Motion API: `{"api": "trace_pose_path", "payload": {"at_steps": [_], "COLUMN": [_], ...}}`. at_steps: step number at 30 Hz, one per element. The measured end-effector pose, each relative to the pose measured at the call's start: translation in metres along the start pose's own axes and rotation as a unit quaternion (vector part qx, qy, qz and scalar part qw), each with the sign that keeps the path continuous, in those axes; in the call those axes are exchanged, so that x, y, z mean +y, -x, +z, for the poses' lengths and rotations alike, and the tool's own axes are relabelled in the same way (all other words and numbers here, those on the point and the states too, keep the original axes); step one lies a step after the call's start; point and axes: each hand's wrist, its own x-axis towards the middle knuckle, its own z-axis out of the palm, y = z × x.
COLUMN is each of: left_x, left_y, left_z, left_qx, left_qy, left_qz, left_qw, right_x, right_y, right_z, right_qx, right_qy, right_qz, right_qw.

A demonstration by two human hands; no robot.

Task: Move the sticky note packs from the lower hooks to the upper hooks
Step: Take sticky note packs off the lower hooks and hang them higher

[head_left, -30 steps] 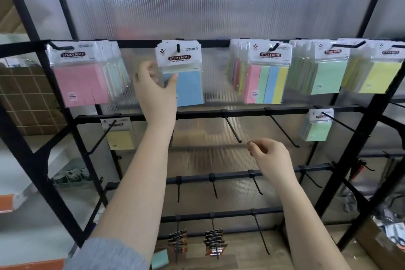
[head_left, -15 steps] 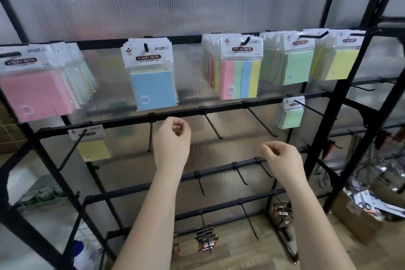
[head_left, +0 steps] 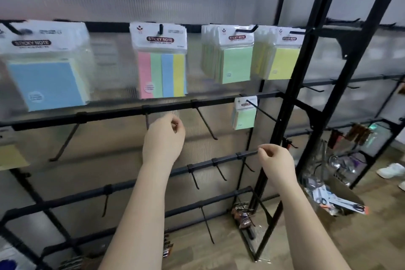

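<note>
I see one small clear-wrapped pack of pale green sticky notes (head_left: 243, 114) with a white header card hanging on a lower black hook, right of centre. My left hand (head_left: 163, 140) and right hand (head_left: 275, 163) hover with fingers curled, holding nothing.

on the upper rail (head_left: 109, 27) of the rack, 4 bunches of sticky note packs (head_left: 161, 59) side by side; below them on the second rail (head_left: 122, 113), at the right, 1 single pack (head_left: 244, 113) on a hook. before the rack, left hand (head_left: 163, 138) just under the second rail, right hand (head_left: 274, 160) lower and to its right, beside the third rail (head_left: 219, 161).
</note>
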Motion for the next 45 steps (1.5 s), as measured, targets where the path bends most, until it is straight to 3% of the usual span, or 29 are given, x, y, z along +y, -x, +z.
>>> {"api": "trace_pose_path", "payload": {"at_steps": [10,24,37,45], "left_x": [0.045,0.064,0.059,0.056], "left_y": [-0.006,-0.012,-0.026,-0.029], "left_z": [0.083,0.119,0.125,0.129], "left_qx": [0.003,0.037,0.054,0.053], "left_qy": [-0.016,-0.068,-0.054,-0.048], "left_qz": [-0.031,-0.094,-0.105,-0.096], "left_qw": [0.999,0.993,0.991,0.993], "right_x": [0.032,0.019,0.025,0.03], "right_y": [-0.104,-0.221,-0.214,-0.212], "right_z": [-0.011,0.019,0.045,0.044], "right_qx": [-0.029,-0.197,-0.032,-0.147], "right_qy": [-0.053,-0.074,-0.138,-0.25], "right_qz": [-0.031,-0.033,-0.034,-0.019], "right_qw": [0.998,0.977,0.989,0.957]}}
